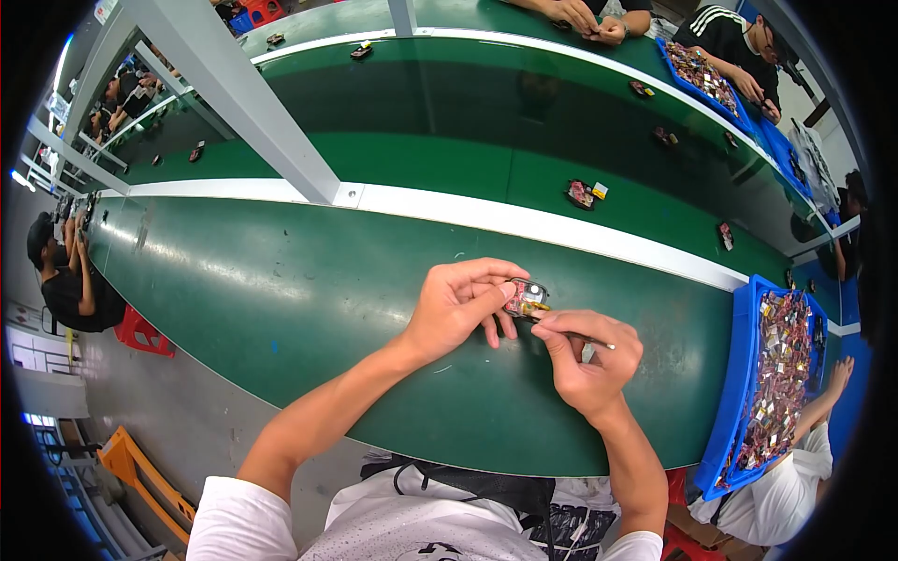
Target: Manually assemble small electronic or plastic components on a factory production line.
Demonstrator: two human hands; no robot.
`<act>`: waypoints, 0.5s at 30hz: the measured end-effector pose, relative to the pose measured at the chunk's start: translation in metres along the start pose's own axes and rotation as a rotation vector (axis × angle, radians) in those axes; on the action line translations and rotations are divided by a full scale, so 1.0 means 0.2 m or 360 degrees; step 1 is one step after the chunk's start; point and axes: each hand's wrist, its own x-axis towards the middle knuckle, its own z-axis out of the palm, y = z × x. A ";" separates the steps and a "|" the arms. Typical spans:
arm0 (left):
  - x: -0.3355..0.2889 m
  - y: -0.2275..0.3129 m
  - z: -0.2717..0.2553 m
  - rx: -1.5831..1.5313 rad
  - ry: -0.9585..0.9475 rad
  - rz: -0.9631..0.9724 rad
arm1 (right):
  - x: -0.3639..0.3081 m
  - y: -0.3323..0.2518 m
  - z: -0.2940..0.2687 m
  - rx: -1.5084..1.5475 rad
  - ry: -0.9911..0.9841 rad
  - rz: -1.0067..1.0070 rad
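Observation:
Over the green tabletop, my left hand (456, 306) grips a small dark-cased electronic unit (531, 292) between thumb and fingers. Its inside shows reddish and yellow parts and a pale round spot. My right hand (596, 358) pinches a thin dark rod-like tool (585, 338) with a light end pointing right. The tool's other end meets the lower right edge of the unit; the exact contact is too small to make out. Something small and pale (587, 352) shows by the right palm, its kind unclear.
A blue bin (741, 374) full of small wired parts stands on the right end of the table. Beyond the white rail (449, 210), a green belt (449, 168) carries several similar units, one (582, 194) nearby. A grey post (253, 103) rises left. Other people work around.

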 end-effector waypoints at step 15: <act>-0.01 -0.02 0.03 0.0373 0.0096 0.0025 | -0.01 0.02 0.00 -0.0399 -0.0161 -0.0450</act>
